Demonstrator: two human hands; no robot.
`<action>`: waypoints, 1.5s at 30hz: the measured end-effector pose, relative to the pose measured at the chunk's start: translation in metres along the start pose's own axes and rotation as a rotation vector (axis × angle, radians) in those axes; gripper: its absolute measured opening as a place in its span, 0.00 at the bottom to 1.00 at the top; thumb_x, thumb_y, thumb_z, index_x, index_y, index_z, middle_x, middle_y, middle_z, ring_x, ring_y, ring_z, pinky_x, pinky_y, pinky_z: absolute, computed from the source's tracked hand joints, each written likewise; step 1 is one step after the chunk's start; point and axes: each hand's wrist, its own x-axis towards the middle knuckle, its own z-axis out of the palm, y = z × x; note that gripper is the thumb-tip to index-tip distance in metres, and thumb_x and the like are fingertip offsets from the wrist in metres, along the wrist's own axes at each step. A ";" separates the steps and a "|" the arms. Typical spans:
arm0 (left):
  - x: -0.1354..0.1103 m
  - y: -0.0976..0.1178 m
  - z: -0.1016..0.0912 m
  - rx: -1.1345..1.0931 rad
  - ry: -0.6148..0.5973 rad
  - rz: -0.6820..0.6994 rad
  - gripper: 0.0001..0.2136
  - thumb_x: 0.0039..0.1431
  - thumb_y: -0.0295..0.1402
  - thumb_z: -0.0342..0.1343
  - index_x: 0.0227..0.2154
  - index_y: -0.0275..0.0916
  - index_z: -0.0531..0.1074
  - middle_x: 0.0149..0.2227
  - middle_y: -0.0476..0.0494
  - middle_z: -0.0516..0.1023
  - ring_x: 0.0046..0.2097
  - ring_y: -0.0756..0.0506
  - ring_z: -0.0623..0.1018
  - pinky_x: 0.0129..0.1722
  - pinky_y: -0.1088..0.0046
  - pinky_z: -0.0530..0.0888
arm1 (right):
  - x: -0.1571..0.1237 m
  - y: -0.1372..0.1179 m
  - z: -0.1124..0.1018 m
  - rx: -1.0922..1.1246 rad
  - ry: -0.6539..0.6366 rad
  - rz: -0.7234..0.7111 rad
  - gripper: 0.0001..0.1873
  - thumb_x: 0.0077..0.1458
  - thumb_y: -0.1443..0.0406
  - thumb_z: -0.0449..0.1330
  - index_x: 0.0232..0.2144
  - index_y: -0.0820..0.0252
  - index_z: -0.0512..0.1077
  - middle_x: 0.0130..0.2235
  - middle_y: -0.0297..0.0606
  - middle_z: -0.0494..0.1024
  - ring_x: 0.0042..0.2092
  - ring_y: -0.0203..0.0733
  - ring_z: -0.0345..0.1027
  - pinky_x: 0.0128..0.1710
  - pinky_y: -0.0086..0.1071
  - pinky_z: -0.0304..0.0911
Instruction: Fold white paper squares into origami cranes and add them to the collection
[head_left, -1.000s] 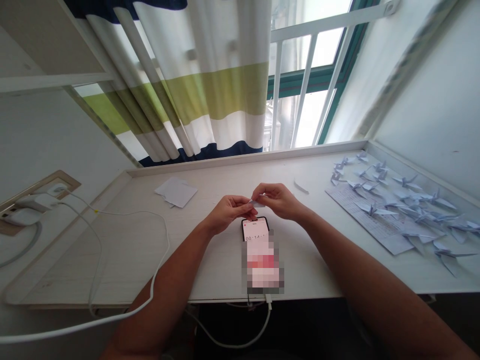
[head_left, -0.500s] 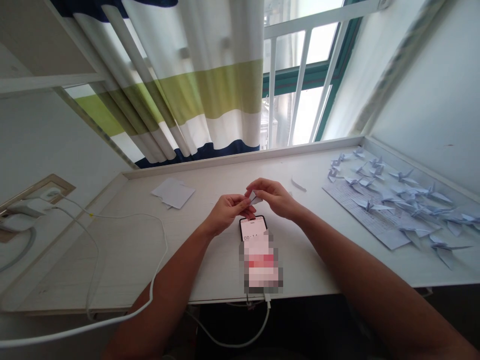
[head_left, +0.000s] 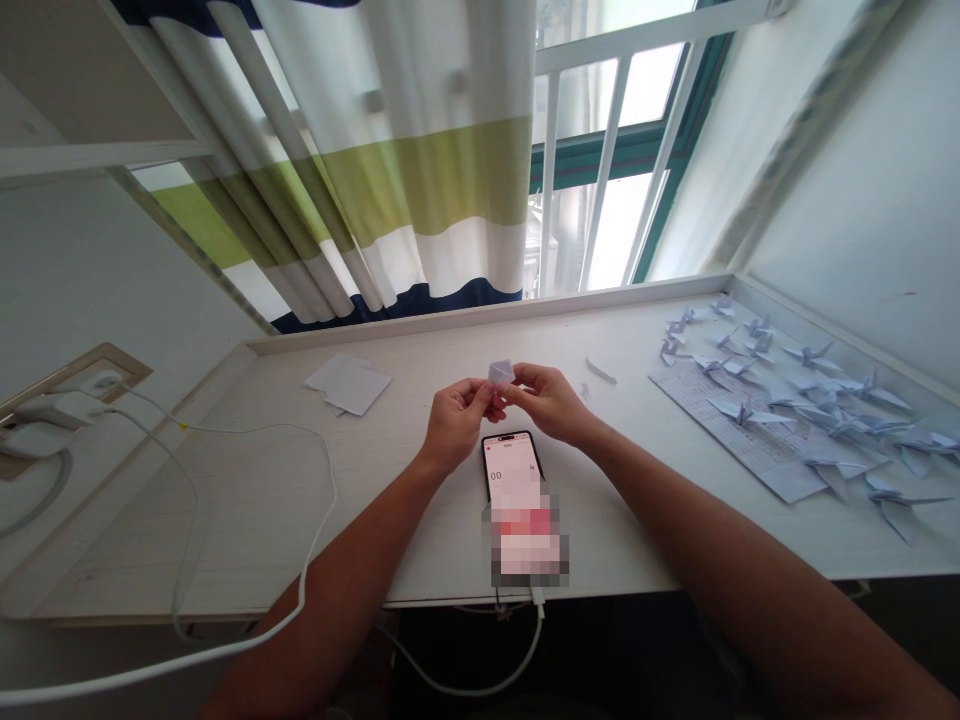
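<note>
Small folded paper (head_left: 500, 373) – pale, peaked at the top – held up in the air above the table (head_left: 247, 480), just past the top edge of the phone (head_left: 513, 462). Pinched from both sides: left hand (head_left: 456, 422) closed on its left lower corner with thumb and forefinger, remaining fingers curled into the palm, knuckles toward the camera; right hand (head_left: 546, 400) closed on the right lower corner, fingertips bunched at the fold, back of the hand turned up. Fingertips of the two hands nearly meeting beneath the paper. Both forearms bare, reaching in from the lower corners and converging toward the centre, wrists lifted off the tabletop.

Directly below the hands, the phone flat on the table, screen lit, white cable (head_left: 517, 660) hanging from its near end. Left of the hands, well apart, a few white paper squares (head_left: 347, 383) lying overlapped; a second white cable (head_left: 319, 520) looping over the table edge. Far right – a cluster of finished paper cranes (head_left: 810, 400), many resting on a printed sheet (head_left: 757, 452). Small paper scrap (head_left: 600, 370) just right of the right hand. Behind, striped curtain (head_left: 420, 180) and barred window (head_left: 600, 200).
</note>
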 end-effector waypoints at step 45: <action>-0.010 -0.003 0.012 -0.179 -0.158 -0.138 0.14 0.55 0.39 0.68 0.37 0.33 0.82 0.33 0.39 0.84 0.35 0.46 0.83 0.42 0.66 0.79 | -0.006 -0.012 0.014 0.289 0.164 0.112 0.19 0.49 0.53 0.71 0.23 0.62 0.72 0.21 0.30 0.71 0.22 0.33 0.63 0.20 0.28 0.61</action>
